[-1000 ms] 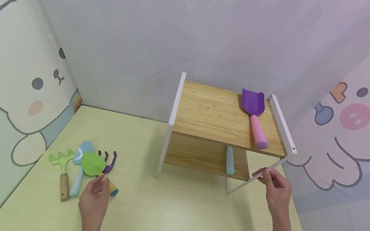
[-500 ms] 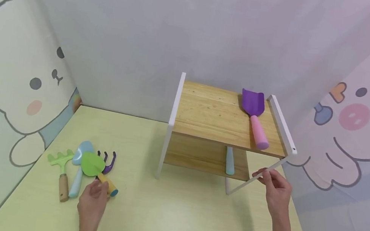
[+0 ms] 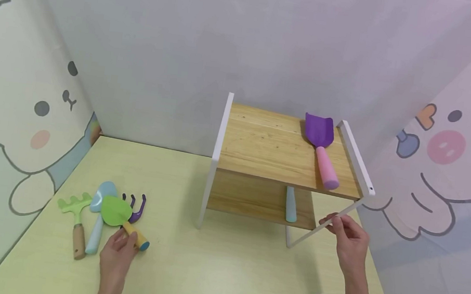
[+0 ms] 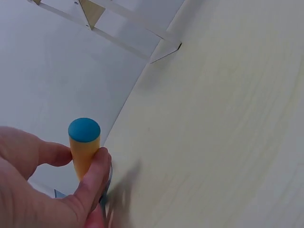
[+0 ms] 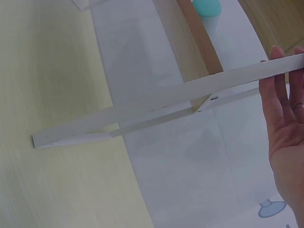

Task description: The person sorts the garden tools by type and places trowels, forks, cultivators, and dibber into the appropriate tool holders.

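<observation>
The left hand (image 3: 116,254) pinches the yellow handle (image 3: 138,238) of the green trowel (image 3: 117,212), thumb on one side and fingers on the other, close to the blue end cap (image 4: 84,129). The trowel is in the tool cluster toward the left edge of the bench (image 3: 186,272), its blade overlapping the blue trowel (image 3: 98,223) and the purple claw (image 3: 137,215); whether it is clear of them cannot be told. The green rake (image 3: 77,218) lies nearer that left edge.

The step in hand looks like taking up the trowel. A firm pinch matters, since the blade probably weighs forward and could dip; gripping nearer the neck would steady it. A straight upward lift seems safer than a sideways drag, which might hook the claw's prongs or shove the blue trowel.

Toward the bench's right edge, the right hand (image 3: 351,242) grips the slanting white leg (image 3: 310,235) of the rack (image 3: 262,145) between thumb and fingers. A light, even hold there should suffice, as a tug could shift the pink-handled shovel (image 3: 321,152) on the top board.
</observation>
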The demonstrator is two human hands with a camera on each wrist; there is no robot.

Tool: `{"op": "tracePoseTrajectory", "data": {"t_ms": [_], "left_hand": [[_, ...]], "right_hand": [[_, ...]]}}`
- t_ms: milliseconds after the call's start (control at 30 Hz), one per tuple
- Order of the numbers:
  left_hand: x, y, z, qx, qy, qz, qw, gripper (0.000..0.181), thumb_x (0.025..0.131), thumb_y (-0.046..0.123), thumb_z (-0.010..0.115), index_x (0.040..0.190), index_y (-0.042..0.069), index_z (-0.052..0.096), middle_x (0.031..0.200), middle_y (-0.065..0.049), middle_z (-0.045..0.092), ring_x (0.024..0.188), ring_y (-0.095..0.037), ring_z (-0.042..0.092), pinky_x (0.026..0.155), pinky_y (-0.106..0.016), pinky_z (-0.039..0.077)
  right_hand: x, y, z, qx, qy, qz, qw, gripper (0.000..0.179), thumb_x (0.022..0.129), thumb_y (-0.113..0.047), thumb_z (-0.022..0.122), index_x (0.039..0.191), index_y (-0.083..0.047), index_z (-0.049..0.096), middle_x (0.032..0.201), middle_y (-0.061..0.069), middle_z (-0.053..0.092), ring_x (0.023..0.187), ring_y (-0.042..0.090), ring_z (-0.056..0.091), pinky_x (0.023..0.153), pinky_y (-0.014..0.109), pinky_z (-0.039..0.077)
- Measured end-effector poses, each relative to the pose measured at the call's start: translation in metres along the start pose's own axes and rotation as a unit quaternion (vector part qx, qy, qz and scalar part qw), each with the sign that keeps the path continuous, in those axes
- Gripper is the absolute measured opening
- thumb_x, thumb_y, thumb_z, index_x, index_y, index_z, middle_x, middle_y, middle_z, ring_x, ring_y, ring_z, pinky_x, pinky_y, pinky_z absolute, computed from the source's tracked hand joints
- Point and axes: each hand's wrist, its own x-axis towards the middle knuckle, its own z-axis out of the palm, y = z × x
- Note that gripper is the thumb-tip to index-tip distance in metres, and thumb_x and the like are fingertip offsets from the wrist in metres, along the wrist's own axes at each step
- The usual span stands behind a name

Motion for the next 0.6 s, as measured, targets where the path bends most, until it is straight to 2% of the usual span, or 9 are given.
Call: {"op": "tracePoseTrajectory", "data": {"t_ms": [233, 367, 433, 500, 600], "left_hand": [[0.0005, 0.0038, -0.0024, -0.034, -0.028, -0.021, 0.9988, 0.08, 0.105, 0.037, 0.059, 0.162, 0.002, 0.016, 0.158, -0.034, 0.032, 0.14, -0.045, 0.044, 0.088, -0.018, 0.056], [-0.0025, 0.0062, -0.0033, -0.041, -0.04, -0.03, 0.9979, 0.083, 0.104, 0.039, 0.062, 0.162, 0.003, 0.016, 0.158, -0.033, 0.032, 0.139, -0.039, 0.046, 0.088, -0.016, 0.055], [-0.0037, 0.0061, -0.0041, -0.045, -0.05, -0.032, 0.9972, 0.084, 0.103, 0.037, 0.063, 0.163, 0.003, 0.015, 0.158, -0.032, 0.033, 0.131, -0.028, 0.056, 0.088, -0.015, 0.054], [-0.0043, 0.0055, -0.0044, -0.048, -0.055, -0.032, 0.9968, 0.083, 0.103, 0.035, 0.064, 0.163, 0.004, 0.016, 0.158, -0.031, 0.034, 0.114, -0.011, 0.064, 0.088, -0.015, 0.054], [-0.0049, 0.0043, -0.0042, -0.056, -0.06, -0.028, 0.9962, 0.081, 0.103, 0.029, 0.065, 0.163, 0.005, 0.017, 0.157, -0.031, 0.035, 0.09, 0.011, 0.06, 0.088, -0.015, 0.054]], "right_hand": [[0.0003, -0.0013, 0.0005, -0.01, 0.002, 0.003, 0.9999, 0.014, 0.102, 0.011, 0.052, 0.103, 0.019, 0.063, 0.094, 0.003, 0.074, 0.086, 0.012, 0.075, 0.082, 0.025, 0.06], [0.0005, -0.0007, 0.0, -0.01, 0.003, 0.004, 0.9999, 0.014, 0.102, 0.011, 0.052, 0.102, 0.02, 0.063, 0.093, 0.003, 0.074, 0.086, 0.012, 0.075, 0.082, 0.025, 0.06], [0.0005, 0.0, -0.0004, -0.01, 0.004, 0.003, 0.9999, 0.014, 0.102, 0.011, 0.052, 0.101, 0.019, 0.063, 0.093, 0.003, 0.075, 0.085, 0.013, 0.075, 0.082, 0.025, 0.06], [0.0005, 0.0004, -0.0005, -0.009, 0.003, 0.002, 1.0, 0.014, 0.102, 0.011, 0.052, 0.1, 0.018, 0.063, 0.093, 0.003, 0.075, 0.085, 0.013, 0.075, 0.082, 0.025, 0.06], [0.0006, 0.0002, 0.0001, -0.006, 0.002, 0.002, 1.0, 0.014, 0.102, 0.01, 0.052, 0.1, 0.019, 0.063, 0.093, 0.003, 0.075, 0.085, 0.013, 0.075, 0.082, 0.025, 0.06]]}}
